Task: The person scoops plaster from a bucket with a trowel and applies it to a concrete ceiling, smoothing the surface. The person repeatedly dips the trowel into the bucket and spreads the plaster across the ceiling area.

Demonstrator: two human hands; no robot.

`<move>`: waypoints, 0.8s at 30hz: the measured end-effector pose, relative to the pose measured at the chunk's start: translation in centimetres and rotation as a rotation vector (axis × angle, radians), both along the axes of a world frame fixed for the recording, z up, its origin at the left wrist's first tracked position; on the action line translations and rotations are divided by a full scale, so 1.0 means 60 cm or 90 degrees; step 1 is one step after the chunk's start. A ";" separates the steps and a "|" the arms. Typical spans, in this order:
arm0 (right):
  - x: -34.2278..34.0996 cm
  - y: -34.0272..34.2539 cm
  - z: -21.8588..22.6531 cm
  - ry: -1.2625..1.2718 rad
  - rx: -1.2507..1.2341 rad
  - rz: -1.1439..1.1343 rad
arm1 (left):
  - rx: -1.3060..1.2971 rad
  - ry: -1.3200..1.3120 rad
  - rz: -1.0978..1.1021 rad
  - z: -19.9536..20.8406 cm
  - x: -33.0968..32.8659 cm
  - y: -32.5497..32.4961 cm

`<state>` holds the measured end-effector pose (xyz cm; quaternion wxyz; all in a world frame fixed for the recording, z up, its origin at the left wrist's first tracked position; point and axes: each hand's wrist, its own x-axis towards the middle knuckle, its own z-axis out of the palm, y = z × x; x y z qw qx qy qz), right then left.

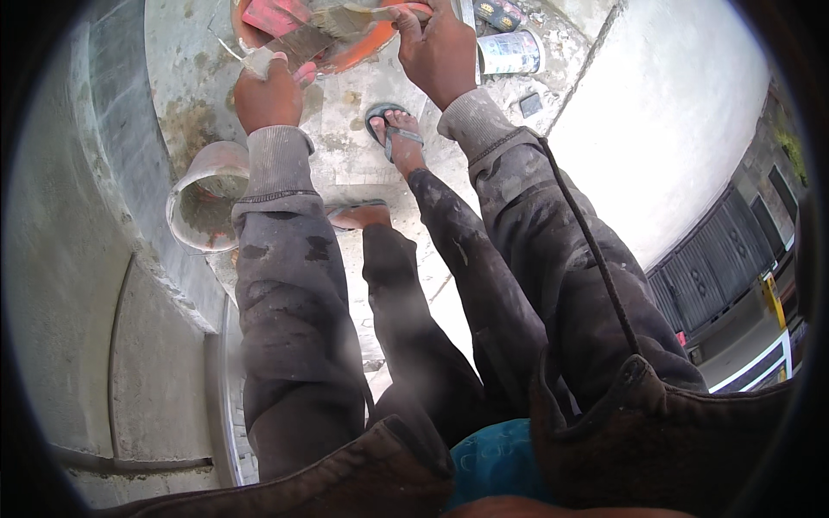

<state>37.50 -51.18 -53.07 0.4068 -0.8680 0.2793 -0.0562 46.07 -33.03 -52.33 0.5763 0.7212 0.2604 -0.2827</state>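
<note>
My right hand [439, 56] is closed around the orange-pink handle of what looks like a trowel [345, 19]. Its grey, smeared blade points left over an orange basin [367, 50] at the top edge. My left hand [269, 97] is also closed, gripping a mortar-smeared tool [257, 62] whose kind is hard to make out. A grey flat blade [302, 41] lies between the two hands, beside a pink-red piece [276, 15] at the basin. The picture's top edge cuts off part of the basin and tools.
A mortar-stained bucket [186, 207] stands left of my left forearm, near the wall [69, 242]. Right of my right hand lie a white printed pail [511, 53], rubble and a small dark block [530, 105]. My sandalled feet [397, 134] are on the stained concrete floor. A dark gate [712, 255] shows far right.
</note>
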 end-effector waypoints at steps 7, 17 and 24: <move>-0.007 0.014 0.029 -0.012 -0.004 0.055 | 0.001 -0.021 -0.042 0.011 0.017 0.008; 0.006 -0.002 -0.025 -0.039 -0.083 0.083 | -0.011 -0.005 -0.016 0.030 0.005 0.016; 0.053 -0.084 -0.056 -0.032 -0.137 0.140 | 0.316 -0.277 -0.590 0.066 -0.065 0.020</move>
